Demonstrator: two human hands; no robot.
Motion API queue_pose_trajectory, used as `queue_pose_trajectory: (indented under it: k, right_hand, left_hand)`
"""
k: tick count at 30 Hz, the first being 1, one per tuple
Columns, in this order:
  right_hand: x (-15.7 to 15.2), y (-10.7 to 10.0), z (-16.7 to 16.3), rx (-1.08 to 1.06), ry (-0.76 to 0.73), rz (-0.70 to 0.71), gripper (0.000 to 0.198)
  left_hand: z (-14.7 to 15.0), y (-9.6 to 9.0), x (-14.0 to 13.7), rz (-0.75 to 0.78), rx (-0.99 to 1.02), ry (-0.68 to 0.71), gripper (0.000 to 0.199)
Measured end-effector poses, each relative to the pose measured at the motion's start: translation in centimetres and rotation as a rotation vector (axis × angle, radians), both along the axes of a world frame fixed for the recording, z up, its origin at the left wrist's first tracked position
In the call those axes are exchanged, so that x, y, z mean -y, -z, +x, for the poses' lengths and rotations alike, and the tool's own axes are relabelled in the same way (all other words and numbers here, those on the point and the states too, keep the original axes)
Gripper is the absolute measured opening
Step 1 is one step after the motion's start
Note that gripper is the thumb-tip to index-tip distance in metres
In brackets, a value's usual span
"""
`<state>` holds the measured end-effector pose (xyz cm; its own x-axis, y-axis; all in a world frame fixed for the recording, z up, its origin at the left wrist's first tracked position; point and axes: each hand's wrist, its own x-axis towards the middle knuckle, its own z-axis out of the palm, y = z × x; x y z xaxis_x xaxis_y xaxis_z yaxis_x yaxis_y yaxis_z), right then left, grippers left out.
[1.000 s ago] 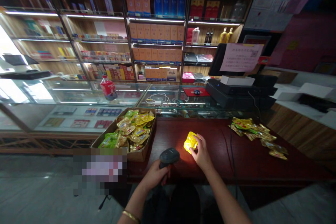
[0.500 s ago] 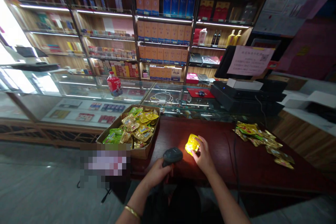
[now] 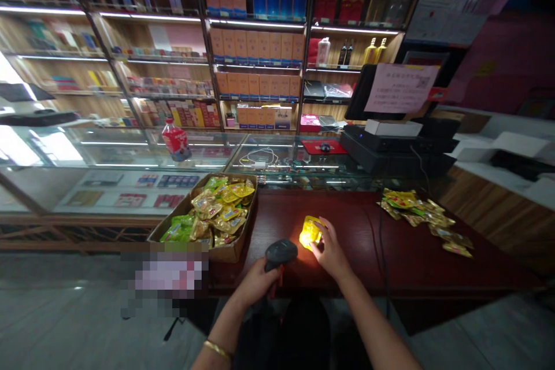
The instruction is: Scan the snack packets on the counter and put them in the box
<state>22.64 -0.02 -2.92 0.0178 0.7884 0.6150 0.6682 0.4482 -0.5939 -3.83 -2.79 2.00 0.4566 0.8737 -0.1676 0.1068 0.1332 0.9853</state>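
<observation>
My left hand (image 3: 256, 284) is closed round the handle of a dark grey barcode scanner (image 3: 281, 252), whose head points right. Light falls on a yellow snack packet (image 3: 310, 232) just in front of the scanner. With thumb and fingers, my right hand (image 3: 330, 250) grips that packet by its right side, over the dark red table (image 3: 277, 214). To the left, a cardboard box (image 3: 238, 247) holds several gold, yellow and green packets (image 3: 223, 208). More packets (image 3: 411, 209) lie in a loose pile on the table's right side.
Behind the table runs a glass display counter (image 3: 208, 153) with a red-labelled bottle (image 3: 175, 140), a white cable (image 3: 259, 157) and a mouse (image 3: 325, 147) on a red pad. A monitor (image 3: 359, 92) stands at the right. A black cord (image 3: 382, 243) hangs across the table.
The view has shifted slightly, so most things appear a little further left. Both hands keep their holds, and the light on the packet looks brighter at its lower left.
</observation>
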Motion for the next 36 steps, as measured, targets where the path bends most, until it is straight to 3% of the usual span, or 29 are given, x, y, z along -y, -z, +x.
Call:
queue_pose_trajectory:
  k: [8,17,23,36]
  right_hand:
    - [0.3,-0.7,-0.1,-0.021,0.013,-0.02,0.066]
    - [0.6,-0.1,0.5,0.058,0.053,-0.01,0.059]
    - [0.2,0.3,0.8,0.096,0.071,0.079,0.056]
    - [0.0,0.7,1.2,0.104,0.062,0.086,0.063]
  left_hand:
    - [0.1,-0.8,0.1,-0.035,-0.01,0.015,0.025]
    - [-0.1,-0.3,0.6,-0.046,-0.026,0.041,0.018]
    - [0.0,0.2,0.5,-0.053,-0.008,0.015,0.015]
    - [-0.4,0.9,0.6,-0.049,0.028,0.045,0.02]
